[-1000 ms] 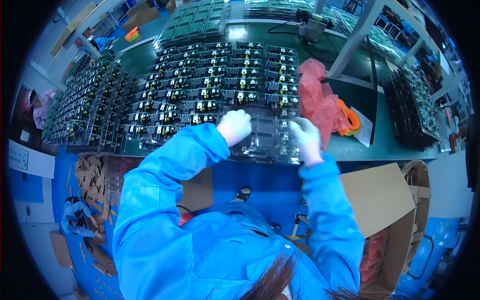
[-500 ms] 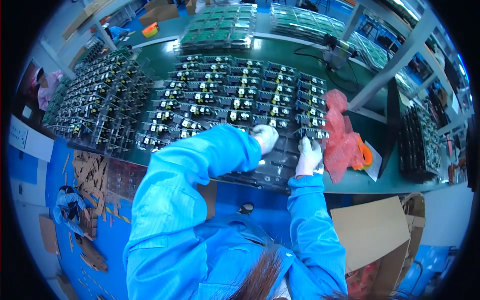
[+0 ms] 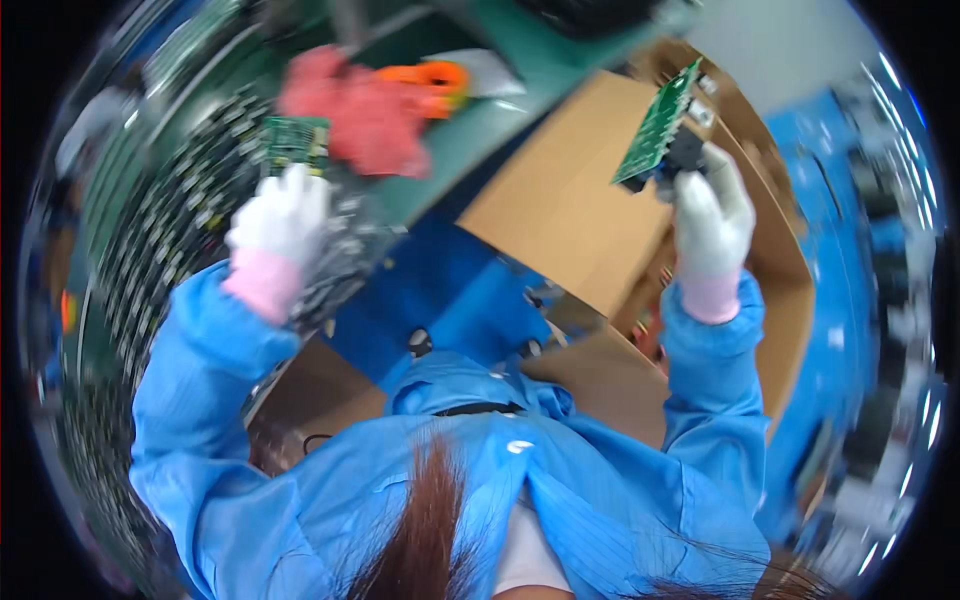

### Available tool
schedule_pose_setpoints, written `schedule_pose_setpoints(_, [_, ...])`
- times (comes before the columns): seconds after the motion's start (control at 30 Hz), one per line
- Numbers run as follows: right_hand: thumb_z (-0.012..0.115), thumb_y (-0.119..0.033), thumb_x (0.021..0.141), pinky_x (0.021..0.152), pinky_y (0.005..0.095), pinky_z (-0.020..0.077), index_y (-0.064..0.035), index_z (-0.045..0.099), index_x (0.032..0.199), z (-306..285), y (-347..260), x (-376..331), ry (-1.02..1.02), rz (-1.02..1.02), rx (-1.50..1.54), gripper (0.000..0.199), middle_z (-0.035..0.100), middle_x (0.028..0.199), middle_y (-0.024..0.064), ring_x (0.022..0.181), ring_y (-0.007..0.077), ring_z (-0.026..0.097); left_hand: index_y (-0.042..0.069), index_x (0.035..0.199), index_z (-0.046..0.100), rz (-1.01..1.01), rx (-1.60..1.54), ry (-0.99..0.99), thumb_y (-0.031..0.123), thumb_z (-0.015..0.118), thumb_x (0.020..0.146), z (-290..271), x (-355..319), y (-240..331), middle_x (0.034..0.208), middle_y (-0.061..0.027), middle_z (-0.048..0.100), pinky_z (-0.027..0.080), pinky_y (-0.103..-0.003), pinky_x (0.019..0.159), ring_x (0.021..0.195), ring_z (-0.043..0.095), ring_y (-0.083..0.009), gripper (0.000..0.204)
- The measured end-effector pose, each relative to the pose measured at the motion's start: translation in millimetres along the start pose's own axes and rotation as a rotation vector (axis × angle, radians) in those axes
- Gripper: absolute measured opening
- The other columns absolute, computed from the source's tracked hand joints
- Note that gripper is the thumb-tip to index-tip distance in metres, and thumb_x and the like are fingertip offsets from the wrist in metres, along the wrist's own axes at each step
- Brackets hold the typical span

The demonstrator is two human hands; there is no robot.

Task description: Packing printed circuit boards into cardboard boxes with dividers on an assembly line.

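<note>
At upper left, your left hand pinches one circuit board by its near edge; at upper right, your right hand grips a second board by its black parts, probably sparing the green face. Beyond, an open cardboard box stands right of centre, and pink wrap lies upper left on the green table, likely for reach.

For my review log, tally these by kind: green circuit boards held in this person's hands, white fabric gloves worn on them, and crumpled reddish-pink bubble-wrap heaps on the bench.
Green rectangular circuit boards: 2 (one in the left hand, one in the right hand)
White fabric gloves: 2
Crumpled reddish-pink bubble-wrap heap: 1
Total: 5
</note>
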State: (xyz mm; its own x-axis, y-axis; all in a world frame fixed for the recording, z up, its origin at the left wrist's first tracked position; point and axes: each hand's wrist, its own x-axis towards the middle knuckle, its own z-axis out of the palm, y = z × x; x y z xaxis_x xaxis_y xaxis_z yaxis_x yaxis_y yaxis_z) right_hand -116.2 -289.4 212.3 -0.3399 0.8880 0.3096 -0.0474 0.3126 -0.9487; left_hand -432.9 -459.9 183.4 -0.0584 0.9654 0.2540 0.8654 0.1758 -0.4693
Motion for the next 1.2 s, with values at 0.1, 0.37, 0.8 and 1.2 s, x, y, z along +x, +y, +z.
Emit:
schedule_pose_setpoints(0.1, [0.056, -0.005, 0.078, 0.075, 0.0243, 0.0430, 0.0063, 0.050, 0.111, -137, -17, -26, 0.196, 0.067, -0.136, 0.035, 0.058, 0.095, 0.0125, 0.082, 0.0159, 0.053, 0.007, 0.088, 0.052, 0.083, -0.377, 0.203, 0.006, 0.055, 0.068, -72, 63, 72, 0.090, -0.0087, 0.053, 0.046, -0.034, 0.054, 0.070, 0.056, -0.0263, 0.020])
schedule_pose_setpoints(0.37, [0.057, -0.004, 0.074, 0.075, 0.0241, 0.0428, 0.0049, 0.053, 0.105, -394, 68, -193, 0.293, 0.621, -0.597, 0.033, 0.059, 0.092, 0.0114, 0.079, 0.0148, 0.053, 0.009, 0.089, 0.056, 0.653, -1.208, 0.077, 0.006, 0.055, 0.065, -137, 190, 371, 0.091, -0.0083, 0.054, 0.046, -0.037, 0.070, 0.077, 0.055, -0.0307, 0.024])
schedule_pose_setpoints(0.8, [0.055, -0.009, 0.073, 0.070, 0.0296, 0.0454, 0.0050, 0.053, 0.108, -458, 227, -172, 0.079, 0.772, -0.366, 0.037, 0.060, 0.088, 0.0155, 0.072, 0.0214, 0.055, 0.008, 0.089, 0.059, 0.471, -1.375, -0.391, 0.008, 0.055, 0.064, -17, 192, 634, 0.083, -0.0116, 0.054, 0.045, -0.038, 0.064, 0.070, 0.054, -0.0327, 0.025])
schedule_pose_setpoints(1.2, [0.052, -0.013, 0.068, 0.059, 0.0447, 0.0487, -0.0001, 0.060, 0.079, -405, 285, -140, -0.439, 0.853, -1.363, 0.019, 0.062, 0.076, 0.0194, 0.068, 0.0382, 0.060, 0.006, 0.099, 0.054, 0.166, -0.947, -0.927, 0.023, 0.039, 0.081, -28, 182, 700, 0.101, -0.0206, 0.058, 0.045, -0.049, 0.074, 0.088, 0.057, -0.0423, 0.029])
